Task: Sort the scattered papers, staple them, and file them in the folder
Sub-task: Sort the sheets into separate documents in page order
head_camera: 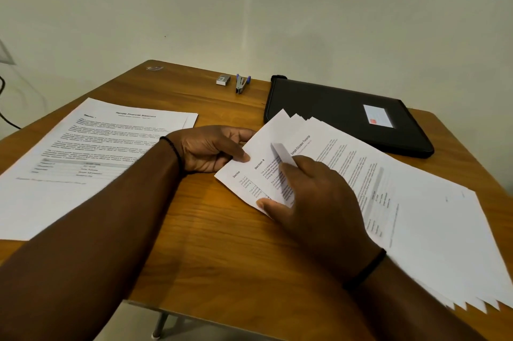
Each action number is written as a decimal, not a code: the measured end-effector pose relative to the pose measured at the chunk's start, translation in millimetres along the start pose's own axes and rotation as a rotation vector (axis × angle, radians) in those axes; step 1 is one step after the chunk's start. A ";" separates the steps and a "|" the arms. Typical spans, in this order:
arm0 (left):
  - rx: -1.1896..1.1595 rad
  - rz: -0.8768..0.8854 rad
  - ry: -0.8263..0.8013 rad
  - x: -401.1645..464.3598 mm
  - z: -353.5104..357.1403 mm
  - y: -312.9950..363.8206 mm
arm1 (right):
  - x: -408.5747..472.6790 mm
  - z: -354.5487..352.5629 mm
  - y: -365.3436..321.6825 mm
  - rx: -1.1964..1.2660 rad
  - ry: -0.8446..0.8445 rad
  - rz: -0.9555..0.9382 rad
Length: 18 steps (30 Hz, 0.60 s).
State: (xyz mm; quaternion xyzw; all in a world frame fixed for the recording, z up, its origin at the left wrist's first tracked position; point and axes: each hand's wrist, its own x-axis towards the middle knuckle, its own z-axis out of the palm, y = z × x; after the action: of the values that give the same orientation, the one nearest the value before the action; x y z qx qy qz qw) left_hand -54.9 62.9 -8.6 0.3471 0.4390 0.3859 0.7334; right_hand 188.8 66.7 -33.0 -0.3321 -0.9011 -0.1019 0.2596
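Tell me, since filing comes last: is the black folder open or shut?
Shut: the black folder lies flat on the wooden table, cover down, no papers inside showing.

Near edge: bare table (222, 243) gives you room.
Far side: stapler (242, 83), staple box (223, 80), folder (333, 107) block you.

**Wood, paper and matt black on my feed**

I see a table (211, 229) of brown wood grain with a smooth, faintly shiny finish. The fanned sheets (416, 201) and the stack (91, 152) are plain white matt paper. The folder (327, 107) looks black, matt and leather-like. The stapler (241, 84) shows bright metal with blue plastic. The wall (249, 2) is matt.
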 end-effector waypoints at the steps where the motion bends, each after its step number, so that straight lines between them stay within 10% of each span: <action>1: -0.005 -0.001 0.006 -0.5 0.8 0.1 | -0.1 1.1 -0.2 -0.012 -0.014 -0.004; 8: -0.027 0.005 0.063 -3.3 5.7 0.2 | -0.2 0.0 8.2 0.022 0.206 -0.112; 14: -0.074 0.000 0.050 -3.7 4.1 -0.3 | 5.4 -18.3 24.4 0.331 0.280 0.367; 18: -0.118 -0.003 0.096 -1.7 3.2 -1.1 | 5.4 -18.3 12.7 0.386 0.302 0.291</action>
State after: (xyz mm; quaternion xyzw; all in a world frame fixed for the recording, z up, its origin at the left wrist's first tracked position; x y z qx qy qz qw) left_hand -52.2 60.4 -7.7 0.2838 0.4507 0.4264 0.7311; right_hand 200.9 72.8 -14.5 -0.3835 -0.7977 0.0617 0.4613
